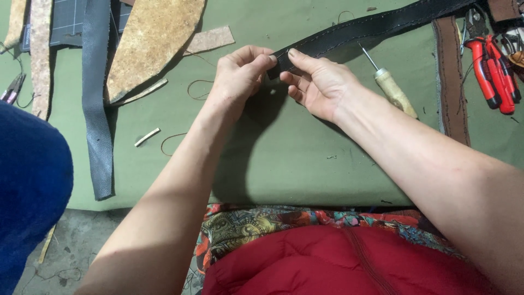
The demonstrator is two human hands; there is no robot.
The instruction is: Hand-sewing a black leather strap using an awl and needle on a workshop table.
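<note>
While both hands are working its near end, the strap (349,30) is lying on the green cloth (273,158), long axis running from centre frame up to the upper right, free end pointing down-left at the person. Left hand (240,76) is pinching that end, fingers curled tight; right hand (319,82) is pinching it from the other side, thumb on top. It looks like stitched black leather: light, flexible, firm enough to hold a curve, not fragile. Best grip is flat across the width near the end. Awl (390,87) is lying just right of the right hand.
</note>
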